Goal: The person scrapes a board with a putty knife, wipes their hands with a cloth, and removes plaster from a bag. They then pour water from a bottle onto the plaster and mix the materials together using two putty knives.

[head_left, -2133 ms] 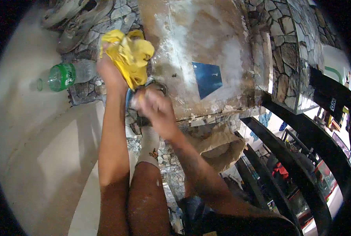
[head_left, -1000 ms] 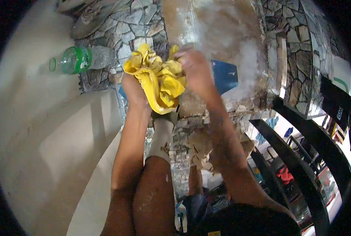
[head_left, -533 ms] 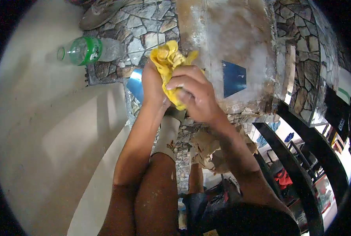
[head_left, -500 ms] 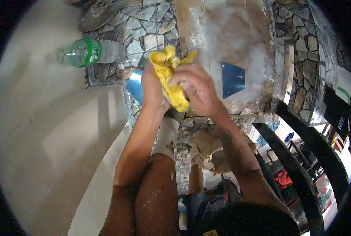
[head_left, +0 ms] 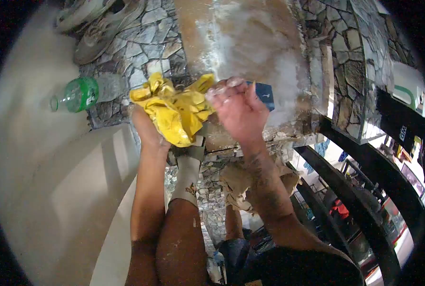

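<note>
Loosely, a yellow cloth (head_left: 176, 119) is being held up in front of the body, bunched into deep folds above a foot in a pale sock (head_left: 187, 174). It is being supported from its left and underside by the left hand (head_left: 149, 131), which is being clamped on the gathered fabric while its fingers are being covered by the folds. The right hand (head_left: 238, 109) is being held apart at the cloth's right end, palm showing, fingers loosely bent and whitened by residue, with nothing visibly being gripped; whether a fingertip is being rested against the fabric is hard to tell from this angle.

Behind that hand, a blue flat piece (head_left: 265, 95) is being partly hidden, set against a stained brown board (head_left: 269, 43). Well to the left, a bottle with a green label (head_left: 81, 93) is being left untouched near the stone paving (head_left: 148, 35).

As judged from its drape, something light, soft and limp is being handled, unlikely to be broken but easily slumped wherever it is not being supported. A sure hold is best being taken through the bunched middle, with the loose right corner being pinched for control.
</note>
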A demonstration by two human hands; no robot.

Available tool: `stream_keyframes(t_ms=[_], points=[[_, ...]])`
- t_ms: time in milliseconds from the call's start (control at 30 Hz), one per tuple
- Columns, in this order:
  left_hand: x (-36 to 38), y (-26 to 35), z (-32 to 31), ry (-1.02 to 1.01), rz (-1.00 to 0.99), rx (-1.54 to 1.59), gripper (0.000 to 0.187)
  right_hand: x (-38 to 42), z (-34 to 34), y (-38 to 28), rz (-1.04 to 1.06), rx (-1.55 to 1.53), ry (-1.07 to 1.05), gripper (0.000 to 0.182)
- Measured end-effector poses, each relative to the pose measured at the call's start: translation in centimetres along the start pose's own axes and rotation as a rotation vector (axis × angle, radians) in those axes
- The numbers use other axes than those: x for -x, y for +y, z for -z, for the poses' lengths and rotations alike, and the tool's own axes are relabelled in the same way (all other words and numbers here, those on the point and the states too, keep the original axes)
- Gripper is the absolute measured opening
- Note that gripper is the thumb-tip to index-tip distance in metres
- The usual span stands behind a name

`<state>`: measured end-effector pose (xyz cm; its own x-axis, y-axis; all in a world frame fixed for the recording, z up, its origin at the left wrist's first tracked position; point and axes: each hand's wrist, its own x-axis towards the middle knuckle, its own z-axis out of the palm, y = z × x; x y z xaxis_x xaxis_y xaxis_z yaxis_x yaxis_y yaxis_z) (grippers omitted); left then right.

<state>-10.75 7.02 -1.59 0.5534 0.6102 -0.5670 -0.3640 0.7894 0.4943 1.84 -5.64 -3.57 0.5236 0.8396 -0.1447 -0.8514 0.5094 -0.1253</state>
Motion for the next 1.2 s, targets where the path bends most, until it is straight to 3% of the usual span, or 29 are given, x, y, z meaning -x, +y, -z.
stream_keyframes(t_ms=[100,200,300,433,500,633,667,733,800,900,967,1033,1133,1200], points=[[-0.2,-0.3,-0.4,0.152,-0.024,-0.147,0.037,0.9,-1.3,0.5,-0.033,-0.18,0.121,0.036],[0.0,-1.1,-0.2,0.236,-0.09,-0.38,0.037,1.1,-0.4,0.8,-0.048,-0.165,0.029,0.037],[-0.3,-1.0,0.1,0.083,0.0,-0.194,0.036,1.8,0.0,0.8,-0.051,-0.18,0.001,0.038],[-0.2,-1.4,-0.4,0.091,-0.063,-0.351,0.035,2.4,0.3,0.8,-0.05,-0.145,-0.049,0.038],[-0.3,-1.5,-0.7,0.362,-0.108,-0.41,0.034,3.2,0.8,1.3,-0.04,0.049,-0.009,0.039],[-0.6,2.0,-3.2,0.177,-0.304,-0.71,0.037,9.6,0.1,1.9,-0.045,0.254,0.068,0.039],[-1.3,4.0,-1.7,-0.004,-0.685,-1.452,0.038,12.4,-0.1,1.6,-0.095,0.355,0.127,0.038],[-1.9,3.8,-2.0,-0.162,-1.049,-2.053,0.044,17.6,-1.2,1.6,-0.178,0.517,0.16,0.037],[0.6,0.1,-5.8,0.042,-0.917,-1.864,0.05,22.8,-1.4,0.8,-0.258,0.583,0.147,0.036],[4.3,-5.6,-5.9,-0.315,-1.25,-1.935,0.054,29.9,0.2,-0.5,-0.442,0.606,0.233,0.031],[5.8,-10.6,-3.3,-0.573,-0.93,-1.81,0.048,33.5,1.2,-2.4,-0.566,0.674,0.534,0.024],[7.1,-12.8,-2.0,-0.762,-0.096,-1.904,0.04,36.1,3.4,-3.3,-0.32,0.699,0.962,0.017],[7.7,-16.1,1.0,-1.045,0.106,-1.867,0.029,36.4,7.5,-3.1,0.056,0.383,1.506,0.007],[8.5,-17.5,0.8,-1.231,0.29,-1.965,0.027,37.5,12.7,-2.4,0.021,0.44,1.655,0.011]])
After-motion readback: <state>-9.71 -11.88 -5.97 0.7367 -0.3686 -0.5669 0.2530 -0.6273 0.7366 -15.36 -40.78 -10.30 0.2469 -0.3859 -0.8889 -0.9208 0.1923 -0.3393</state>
